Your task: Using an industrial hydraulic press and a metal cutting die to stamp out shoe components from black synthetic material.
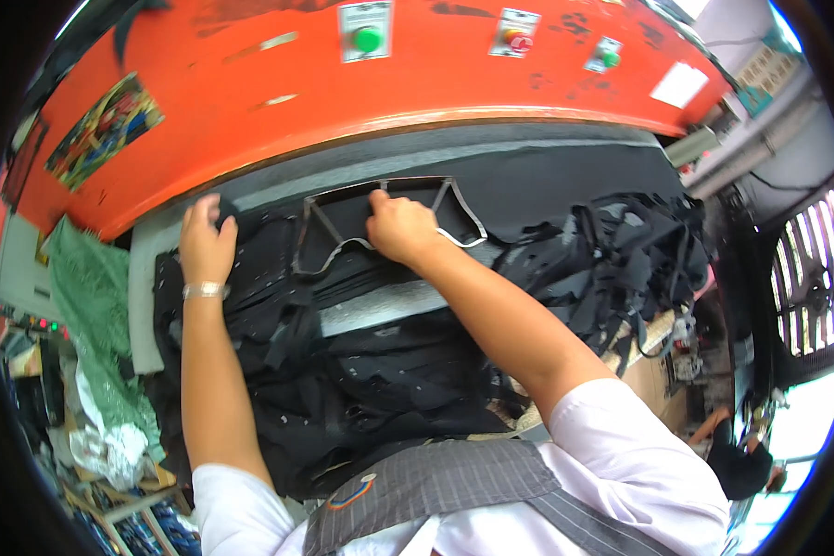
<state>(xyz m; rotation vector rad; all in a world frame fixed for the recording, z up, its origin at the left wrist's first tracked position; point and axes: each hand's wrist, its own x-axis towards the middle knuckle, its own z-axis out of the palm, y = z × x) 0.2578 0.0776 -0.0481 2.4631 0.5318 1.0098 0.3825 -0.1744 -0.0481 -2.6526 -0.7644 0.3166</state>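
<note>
On the left, green cloth hangs beside the work surface. Next comes the left hand, raised at the far left of the black pieces. Its fingers are a little apart and bent, the thumb standing off from them; a dark scrap or fold shows at the thumb, but I cannot tell whether it is pinched.

In the middle, toward the far side, the metal die lies over black material, its wavy edge toward the near side. The right hand reaches across it, fingers curled in and pinching its far middle bar. A black heap lies on the near side.

To the right of the die, smooth black sheet runs along the far side, with tangled offcuts nearer. The orange machine spans the far side, its buttons above.

The step in hand looks like positioning the die for a cut. The next move probably calls for seating it flat on uncut sheet, close to the last cut, then taking both hands well clear of the machine before any button is pressed.
</note>
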